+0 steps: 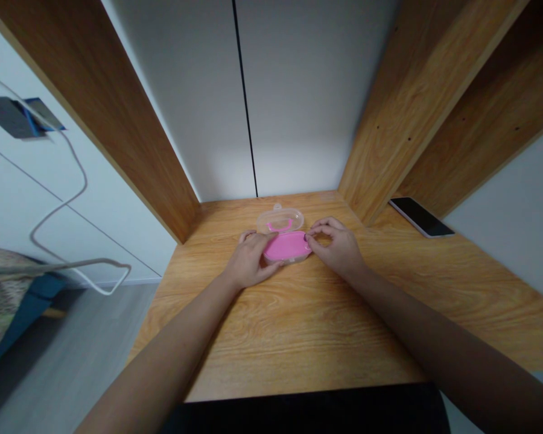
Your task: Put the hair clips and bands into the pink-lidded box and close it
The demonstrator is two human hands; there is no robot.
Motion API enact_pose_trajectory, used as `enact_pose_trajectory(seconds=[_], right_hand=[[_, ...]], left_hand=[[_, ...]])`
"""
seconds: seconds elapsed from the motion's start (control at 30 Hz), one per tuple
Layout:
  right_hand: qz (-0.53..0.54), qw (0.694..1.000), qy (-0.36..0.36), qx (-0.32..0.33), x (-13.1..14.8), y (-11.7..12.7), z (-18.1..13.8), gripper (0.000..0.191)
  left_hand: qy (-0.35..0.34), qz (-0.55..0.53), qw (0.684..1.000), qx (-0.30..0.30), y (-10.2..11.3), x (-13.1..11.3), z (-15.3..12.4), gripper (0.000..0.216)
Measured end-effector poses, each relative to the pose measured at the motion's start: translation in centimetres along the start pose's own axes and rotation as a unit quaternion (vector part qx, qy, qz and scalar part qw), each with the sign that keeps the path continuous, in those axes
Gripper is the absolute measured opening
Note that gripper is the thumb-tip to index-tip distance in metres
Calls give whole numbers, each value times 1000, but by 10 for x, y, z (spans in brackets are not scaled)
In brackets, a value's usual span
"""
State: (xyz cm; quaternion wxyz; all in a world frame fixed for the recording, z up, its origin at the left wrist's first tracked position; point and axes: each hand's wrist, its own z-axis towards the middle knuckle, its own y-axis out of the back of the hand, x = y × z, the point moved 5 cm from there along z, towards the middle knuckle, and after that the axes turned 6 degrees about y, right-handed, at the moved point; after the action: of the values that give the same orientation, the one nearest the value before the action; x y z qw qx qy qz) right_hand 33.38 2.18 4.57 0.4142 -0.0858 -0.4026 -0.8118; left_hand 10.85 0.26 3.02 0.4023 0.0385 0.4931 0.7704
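Note:
A small clear plastic box with a bright pink insert (287,246) lies on the wooden desk. Its clear lid (294,216), which has a pink handle, is tipped back flat behind it. My left hand (250,260) holds the box's left end, with the thumb along the near side and the fingers at the far side. At the right end, my right hand (333,244) pinches thumb and forefinger together at the rim. A tiny dark spot shows by those fingertips, too small to name.
A phone (423,217) with a dark screen lies on the desk (271,337) at the right, beside wooden panels. A white wall stands behind the box. At the left, a white cable (84,175) hangs from a wall socket.

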Motion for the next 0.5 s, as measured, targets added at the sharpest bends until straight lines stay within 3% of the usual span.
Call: enact_pose_trajectory(seconds=[0.3, 0.5], right_hand=[[11, 1000, 14, 6, 2, 2, -1, 10], [6, 992, 78, 97, 3, -5, -3, 37]], left_hand=[[9, -2, 1000, 12, 1, 1, 1, 63], [11, -5, 1000, 11, -1, 2, 0, 63]])
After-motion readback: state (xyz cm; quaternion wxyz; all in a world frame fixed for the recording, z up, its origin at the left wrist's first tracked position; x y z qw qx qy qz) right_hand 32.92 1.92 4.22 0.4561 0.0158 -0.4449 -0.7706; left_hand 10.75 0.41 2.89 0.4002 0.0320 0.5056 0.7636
